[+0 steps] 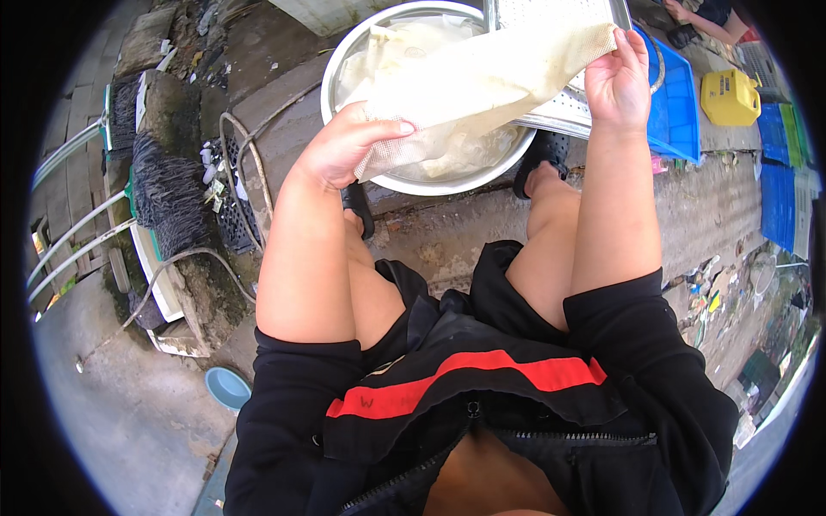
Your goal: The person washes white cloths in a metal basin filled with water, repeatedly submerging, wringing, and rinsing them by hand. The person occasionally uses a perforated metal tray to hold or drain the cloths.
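A pale, translucent sheet with a fine mesh-like texture (477,80) is stretched between my two hands. My left hand (345,142) grips its lower left end, thumb on top. At its upper right corner, my right hand (616,80) pinches the edge between thumb and fingers. Beneath the sheet stands a round metal basin (445,188) holding water and more pale sheets (445,155). A perforated metal tray (558,113) lies over the basin's right side, partly hidden by the sheet.
A blue plastic crate (674,109) and a yellow jerrycan (730,97) stand at the right. Mops (164,187) and a looping hose (261,174) are at the left, above a light-blue bowl (227,389). Another person's arm (710,27) shows at the top right.
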`<action>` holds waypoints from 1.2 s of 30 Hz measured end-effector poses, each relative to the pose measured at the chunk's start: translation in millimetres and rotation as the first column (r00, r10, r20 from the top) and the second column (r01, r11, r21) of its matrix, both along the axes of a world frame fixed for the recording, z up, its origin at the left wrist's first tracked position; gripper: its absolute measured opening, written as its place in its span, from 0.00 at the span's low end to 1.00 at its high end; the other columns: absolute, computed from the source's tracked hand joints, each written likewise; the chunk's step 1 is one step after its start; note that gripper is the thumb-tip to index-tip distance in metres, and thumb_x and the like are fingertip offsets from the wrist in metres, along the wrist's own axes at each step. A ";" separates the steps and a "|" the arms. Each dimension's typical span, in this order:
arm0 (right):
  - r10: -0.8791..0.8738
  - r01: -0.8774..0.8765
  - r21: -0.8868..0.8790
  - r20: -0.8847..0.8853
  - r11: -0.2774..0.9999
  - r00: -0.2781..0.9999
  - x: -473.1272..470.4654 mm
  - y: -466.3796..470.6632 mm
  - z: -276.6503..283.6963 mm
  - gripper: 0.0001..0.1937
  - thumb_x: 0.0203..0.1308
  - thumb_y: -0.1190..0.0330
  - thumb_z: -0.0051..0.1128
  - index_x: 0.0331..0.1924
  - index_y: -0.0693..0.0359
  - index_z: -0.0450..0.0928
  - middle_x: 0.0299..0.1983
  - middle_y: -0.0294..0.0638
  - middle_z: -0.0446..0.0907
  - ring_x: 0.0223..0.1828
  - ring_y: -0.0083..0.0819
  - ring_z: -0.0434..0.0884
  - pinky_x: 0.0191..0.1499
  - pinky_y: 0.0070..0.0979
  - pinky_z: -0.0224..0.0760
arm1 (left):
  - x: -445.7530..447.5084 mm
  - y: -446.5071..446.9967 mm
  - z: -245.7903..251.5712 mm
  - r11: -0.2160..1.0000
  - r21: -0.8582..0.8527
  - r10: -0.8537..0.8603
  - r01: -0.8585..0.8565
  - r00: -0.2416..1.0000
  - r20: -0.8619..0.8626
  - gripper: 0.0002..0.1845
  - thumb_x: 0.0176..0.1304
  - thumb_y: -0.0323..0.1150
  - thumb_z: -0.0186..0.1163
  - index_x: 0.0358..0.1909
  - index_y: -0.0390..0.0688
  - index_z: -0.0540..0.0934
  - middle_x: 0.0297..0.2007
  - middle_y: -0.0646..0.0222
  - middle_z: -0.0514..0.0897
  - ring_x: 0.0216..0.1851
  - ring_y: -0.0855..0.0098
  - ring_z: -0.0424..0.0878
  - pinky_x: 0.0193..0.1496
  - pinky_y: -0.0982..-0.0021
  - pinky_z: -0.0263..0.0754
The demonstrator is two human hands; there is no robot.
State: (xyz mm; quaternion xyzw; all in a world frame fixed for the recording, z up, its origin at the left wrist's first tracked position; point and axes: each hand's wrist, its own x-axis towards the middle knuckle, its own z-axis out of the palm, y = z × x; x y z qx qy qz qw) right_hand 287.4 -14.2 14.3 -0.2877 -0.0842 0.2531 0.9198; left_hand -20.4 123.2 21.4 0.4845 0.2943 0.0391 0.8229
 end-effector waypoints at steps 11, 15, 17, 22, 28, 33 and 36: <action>-0.156 0.154 -0.084 -0.027 0.985 0.987 24.8 -8.5 -14.4 0.12 0.62 0.85 0.50 0.45 0.60 0.68 0.44 0.48 0.76 0.49 0.38 0.78 0.57 0.38 0.75 | 8.7 -15.0 17.8 0.980 0.099 0.151 -0.175 0.964 0.218 0.26 0.60 0.30 0.61 0.59 0.28 0.70 0.51 0.57 0.81 0.51 0.67 0.81 0.56 0.65 0.75; -0.168 0.162 -0.131 -0.033 0.978 0.985 24.1 -7.2 -17.8 0.11 0.62 0.86 0.49 0.43 0.60 0.69 0.44 0.47 0.76 0.49 0.39 0.78 0.58 0.37 0.75 | 12.5 -22.4 24.5 0.973 0.059 0.195 -0.222 0.934 0.299 0.31 0.57 0.32 0.65 0.60 0.29 0.69 0.53 0.58 0.80 0.53 0.68 0.79 0.58 0.66 0.74; -0.177 0.169 -0.144 -0.044 0.975 0.983 22.6 -6.5 -19.0 0.11 0.61 0.87 0.48 0.42 0.61 0.69 0.43 0.47 0.76 0.48 0.38 0.78 0.58 0.36 0.76 | 12.9 -24.4 27.7 0.972 0.013 0.220 -0.236 0.922 0.319 0.29 0.56 0.27 0.65 0.59 0.29 0.70 0.52 0.59 0.80 0.52 0.69 0.80 0.57 0.67 0.73; -0.190 0.179 -0.174 -0.048 0.968 0.981 22.6 -5.0 -22.9 0.11 0.60 0.87 0.48 0.42 0.61 0.69 0.43 0.46 0.76 0.48 0.38 0.78 0.58 0.37 0.75 | 10.9 -24.8 30.1 0.975 0.018 0.203 -0.220 0.925 0.321 0.29 0.54 0.26 0.66 0.59 0.30 0.71 0.51 0.61 0.81 0.52 0.71 0.79 0.58 0.68 0.72; -0.168 0.155 -0.179 -0.061 0.972 0.984 24.1 -5.2 -24.5 0.12 0.61 0.86 0.49 0.43 0.60 0.68 0.44 0.46 0.75 0.49 0.39 0.77 0.59 0.39 0.74 | 8.7 -24.9 31.7 0.978 0.021 0.191 -0.208 0.929 0.318 0.30 0.53 0.25 0.68 0.58 0.31 0.72 0.51 0.63 0.81 0.51 0.72 0.79 0.57 0.69 0.73; -0.163 0.146 -0.183 -0.079 0.972 0.984 19.7 -4.1 -29.3 0.13 0.61 0.87 0.49 0.45 0.60 0.68 0.45 0.47 0.75 0.50 0.39 0.77 0.60 0.40 0.73 | 8.6 -25.3 32.7 0.976 0.044 0.187 -0.214 0.920 0.344 0.28 0.55 0.25 0.67 0.59 0.31 0.71 0.51 0.62 0.81 0.50 0.72 0.80 0.55 0.69 0.74; -0.162 0.143 -0.194 -0.088 0.971 0.983 20.9 -3.3 -27.5 0.14 0.61 0.86 0.49 0.46 0.60 0.68 0.46 0.46 0.75 0.52 0.39 0.76 0.60 0.39 0.73 | 6.0 -20.7 27.4 0.965 -0.036 0.258 -0.260 0.910 0.324 0.23 0.62 0.25 0.60 0.59 0.31 0.71 0.51 0.59 0.81 0.51 0.69 0.80 0.55 0.67 0.75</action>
